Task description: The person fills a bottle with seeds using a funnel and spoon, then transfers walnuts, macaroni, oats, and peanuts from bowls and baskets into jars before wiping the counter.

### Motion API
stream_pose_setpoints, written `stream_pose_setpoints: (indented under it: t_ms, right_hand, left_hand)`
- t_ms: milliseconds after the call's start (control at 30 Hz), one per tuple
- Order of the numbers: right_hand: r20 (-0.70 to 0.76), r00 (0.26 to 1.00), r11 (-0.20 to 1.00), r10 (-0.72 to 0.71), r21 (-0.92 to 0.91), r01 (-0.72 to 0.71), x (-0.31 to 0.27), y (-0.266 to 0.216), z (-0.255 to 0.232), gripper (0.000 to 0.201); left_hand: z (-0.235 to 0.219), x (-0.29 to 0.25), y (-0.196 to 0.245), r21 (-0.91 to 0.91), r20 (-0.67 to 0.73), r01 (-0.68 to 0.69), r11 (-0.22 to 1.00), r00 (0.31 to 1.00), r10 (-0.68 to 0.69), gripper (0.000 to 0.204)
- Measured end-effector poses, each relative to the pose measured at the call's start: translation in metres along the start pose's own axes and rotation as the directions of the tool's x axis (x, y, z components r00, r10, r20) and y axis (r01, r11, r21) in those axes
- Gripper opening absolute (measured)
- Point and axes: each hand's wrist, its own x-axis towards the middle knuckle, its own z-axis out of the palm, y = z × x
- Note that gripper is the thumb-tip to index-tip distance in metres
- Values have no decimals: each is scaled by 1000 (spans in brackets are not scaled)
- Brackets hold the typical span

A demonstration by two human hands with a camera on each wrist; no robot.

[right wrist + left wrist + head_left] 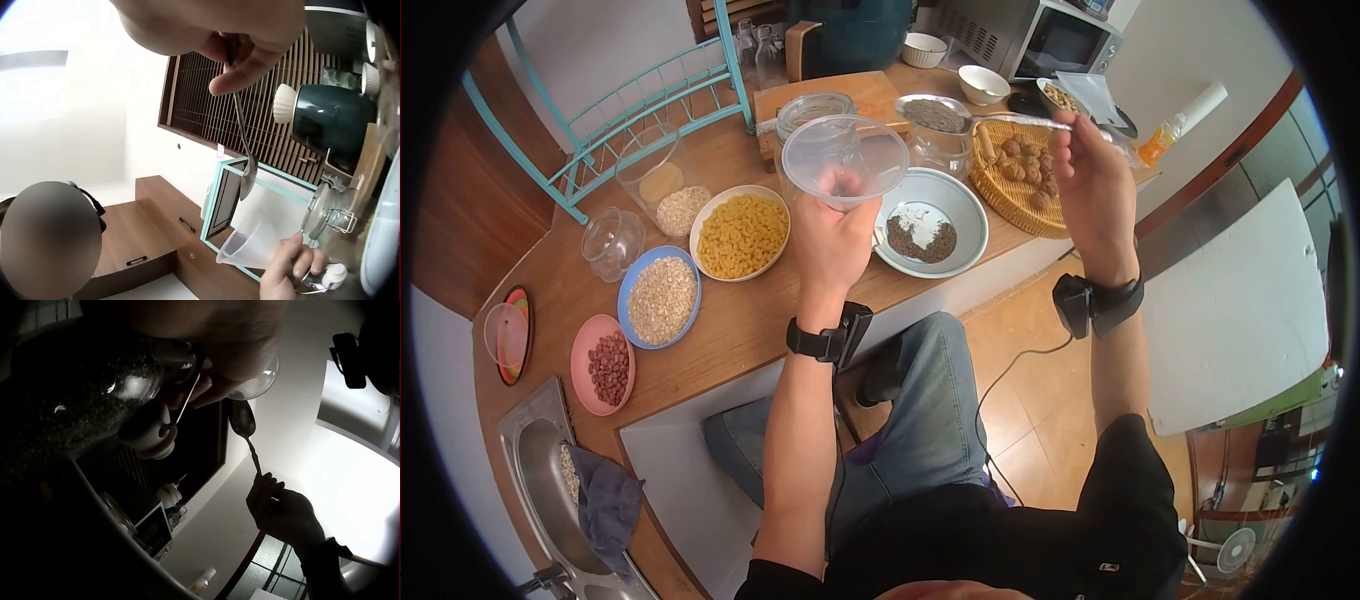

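My left hand [830,240] grips a swing-top glass bottle [94,394] at its neck, its white stopper [147,428] hanging to the side. Dark seeds show inside the bottle. A clear plastic funnel [845,150] with a wide mouth stands over the bottle's neck. With fingertips and thumb, my right hand [1095,190] pinches a metal spoon [1025,121] by the handle end. Dark seeds fill the spoon's bowl, which is held level to the right of the funnel. Below lies a pale blue-rimmed bowl [974,222] with more dark seeds on its bottom.
Dishes of yellow macaroni [743,235], oats [663,300] and reddish beans [609,370] stand to the left. A wicker basket [1040,222] holds walnuts at the right. Clip-top jars [815,105] and a wooden board [870,95] are behind. A sink [540,440] is at lower left.
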Motion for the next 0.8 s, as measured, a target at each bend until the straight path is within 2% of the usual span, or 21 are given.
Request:
stream_pose_setpoints:
  t_ms: [67,167,300,433,533,567,667,733,800]
  right_hand:
    - [138,990,999,-15,-33,19,4,-4,8,29]
    - [239,971,991,-21,-126,53,3,-7,24,31]
    - [378,916,886,-132,-370,280,-11,-12,42,33]
    - [544,788,730,-288,-408,549,-29,-21,46,27]
    - [504,710,632,-492,-355,689,-28,-15,30,28]
    - [420,727,632,-543,-364,684,-27,-12,23,30]
    - [204,837,704,-509,-461,540,-23,0,-6,31]
    - [118,937,783,-329,-520,341,-24,18,-28,31]
    - [97,972,803,-212,-550,230,-25,43,-55,29]
  left_hand:
    - [0,0,2,2,-1,5,1000,1000,-5,20]
    - [0,-1,3,0,-3,9,1000,1000,-9,19]
    - [3,0,8,-67,18,-70,995,997,71,11]
    - [1,-1,4,-24,3,-13,1000,1000,13,14]
    - [-1,-1,6,17,17,-13,1000,1000,13,15]
    - [-1,-1,6,17,21,-5,1000,1000,5,15]
    - [-2,0,5,9,20,10,1000,1000,-11,16]
    - [-1,-1,3,-5,13,16,1000,1000,-16,16]
    - [0,-1,1,-30,-1,13,999,1000,-13,15]
